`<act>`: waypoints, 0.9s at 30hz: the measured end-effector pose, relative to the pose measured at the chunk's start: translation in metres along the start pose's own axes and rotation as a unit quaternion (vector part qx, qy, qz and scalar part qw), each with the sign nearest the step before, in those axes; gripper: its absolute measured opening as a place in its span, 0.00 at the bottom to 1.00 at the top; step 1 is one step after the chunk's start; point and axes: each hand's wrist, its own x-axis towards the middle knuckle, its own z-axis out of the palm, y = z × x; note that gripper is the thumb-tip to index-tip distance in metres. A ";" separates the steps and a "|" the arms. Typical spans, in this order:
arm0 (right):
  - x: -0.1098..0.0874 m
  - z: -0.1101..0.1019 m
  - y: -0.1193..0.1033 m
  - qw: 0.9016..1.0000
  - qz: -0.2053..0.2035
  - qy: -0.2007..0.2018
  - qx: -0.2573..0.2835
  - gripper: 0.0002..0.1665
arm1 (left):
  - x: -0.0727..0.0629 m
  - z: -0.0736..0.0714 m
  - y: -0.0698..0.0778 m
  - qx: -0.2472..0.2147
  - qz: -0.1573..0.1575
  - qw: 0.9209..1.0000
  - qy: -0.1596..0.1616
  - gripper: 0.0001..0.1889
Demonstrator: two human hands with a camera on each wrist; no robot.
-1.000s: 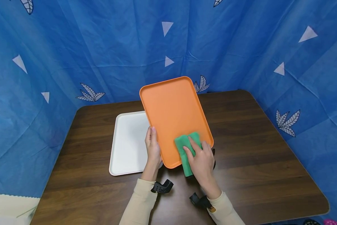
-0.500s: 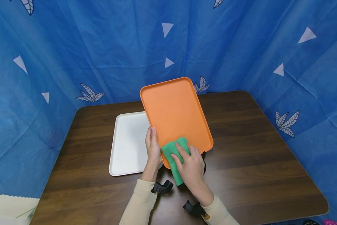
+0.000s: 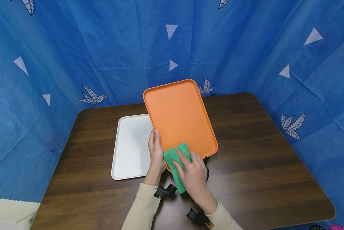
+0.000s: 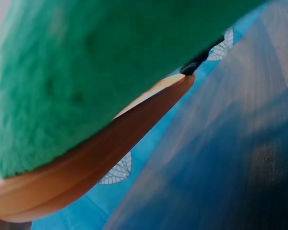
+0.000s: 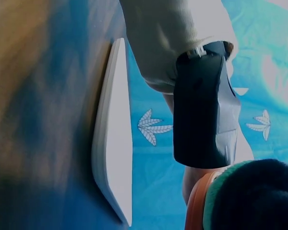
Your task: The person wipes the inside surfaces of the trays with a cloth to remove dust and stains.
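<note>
The left hand [image 3: 156, 155] grips one long side of the smooth orange tray [image 3: 181, 118], which points away, tilted above the wooden table [image 3: 263, 159]. The right hand [image 3: 195, 177] presses a fuzzy green cloth [image 3: 170, 157] on its near left corner, just beside the left hand.

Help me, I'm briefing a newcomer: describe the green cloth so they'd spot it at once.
Start at the dark wooden table before the blue curtain; above it, the left hand holds a tilted orange tray. At that tray's near end, the right hand presses the cloth, which hangs past the edge. It is fuzzy, limp and green, unlike the orange tray and the white tray.
</note>
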 end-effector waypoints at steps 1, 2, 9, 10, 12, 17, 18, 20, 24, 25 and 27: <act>-0.001 0.000 0.000 1.000 -0.002 0.000 0.000 0.26 | 0.000 0.000 0.000 0.002 0.000 1.000 0.002 0.26; -0.003 0.000 0.000 1.000 -0.003 0.000 0.000 0.27 | 0.000 0.000 0.001 0.004 0.000 1.000 0.003 0.25; -0.011 -0.003 0.000 1.000 -0.006 -0.004 0.003 0.28 | 0.000 -0.001 0.002 0.003 -0.006 1.000 0.004 0.24; -0.012 -0.004 0.001 1.000 -0.005 -0.005 0.003 0.28 | -0.001 -0.001 0.002 0.003 -0.007 1.000 0.004 0.24; -0.014 -0.004 0.002 1.000 -0.005 -0.004 0.002 0.28 | -0.001 0.000 0.002 -0.001 -0.010 1.000 0.004 0.24; -0.017 -0.004 0.006 1.000 0.000 -0.002 0.005 0.29 | -0.001 0.000 0.001 -0.009 -0.009 1.000 0.003 0.24; -0.017 -0.005 0.007 1.000 0.000 -0.002 0.006 0.29 | -0.001 0.000 0.001 -0.008 -0.007 1.000 0.003 0.24; -0.017 -0.004 0.010 1.000 -0.001 0.002 0.006 0.28 | -0.001 0.000 0.001 -0.008 -0.006 1.000 0.004 0.24; -0.017 -0.005 0.014 1.000 0.001 0.007 0.004 0.28 | -0.001 0.000 0.001 -0.012 -0.004 1.000 0.007 0.23; -0.017 -0.005 0.015 1.000 0.001 0.009 0.003 0.28 | -0.001 0.000 0.001 -0.015 -0.004 1.000 0.007 0.23; -0.016 -0.005 0.018 1.000 0.005 0.009 0.000 0.28 | -0.001 0.000 0.001 -0.021 -0.003 1.000 0.008 0.23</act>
